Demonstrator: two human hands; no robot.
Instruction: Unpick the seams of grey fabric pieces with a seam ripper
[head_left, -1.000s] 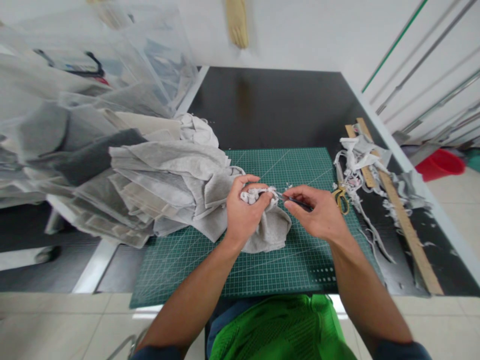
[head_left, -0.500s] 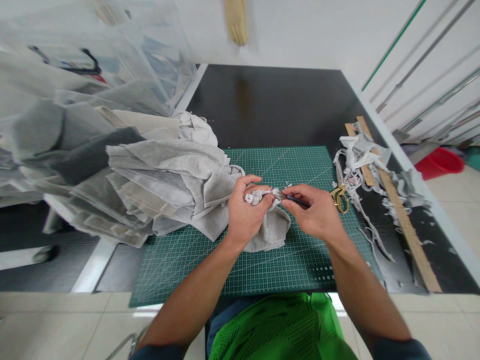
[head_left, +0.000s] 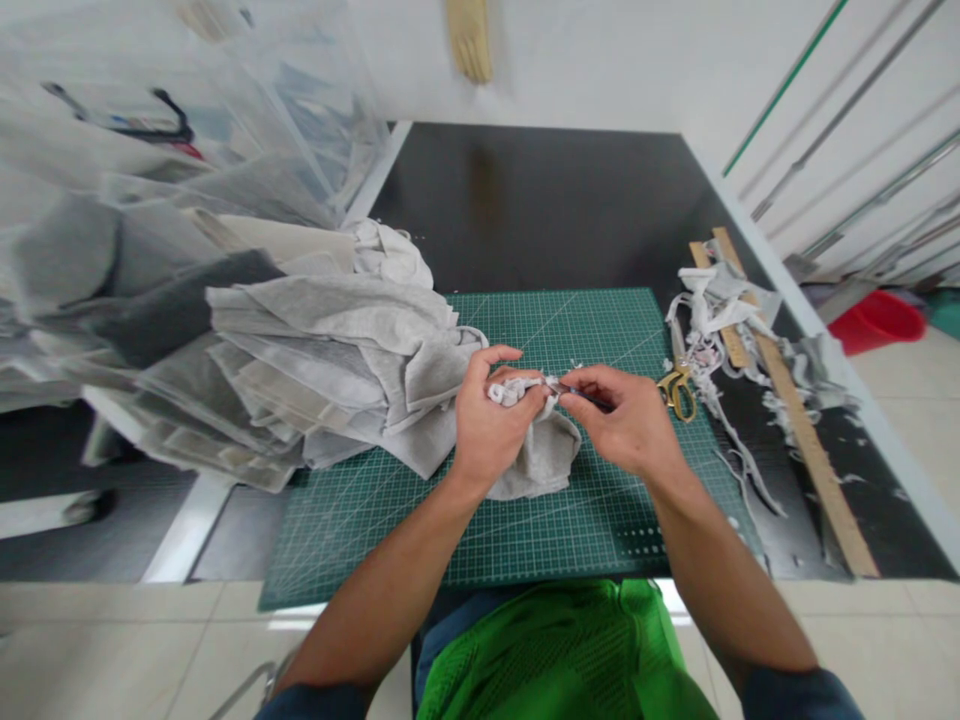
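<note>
My left hand [head_left: 489, 425] is closed around a bunched piece of light grey fabric [head_left: 538, 452], held just above a green cutting mat [head_left: 525, 530]. My right hand [head_left: 626, 425] pinches a thin dark tool [head_left: 592, 400] whose tip meets the fabric's white frayed edge between my thumbs. The rest of the cloth hangs down onto the mat under my left palm. Both hands sit close together over the mat's middle.
A heap of folded grey fabric [head_left: 300, 370] lies left of the mat, with clear plastic bags [head_left: 187, 150] behind. Gold-handled scissors [head_left: 679, 385], white fabric scraps [head_left: 712, 320] and a wooden ruler [head_left: 795, 420] lie right, near the black table's edge. A red basin [head_left: 877, 320] stands on the floor.
My right hand has moved slightly left, bringing the tool's tip closer into the fabric. The left hand keeps its grip.
</note>
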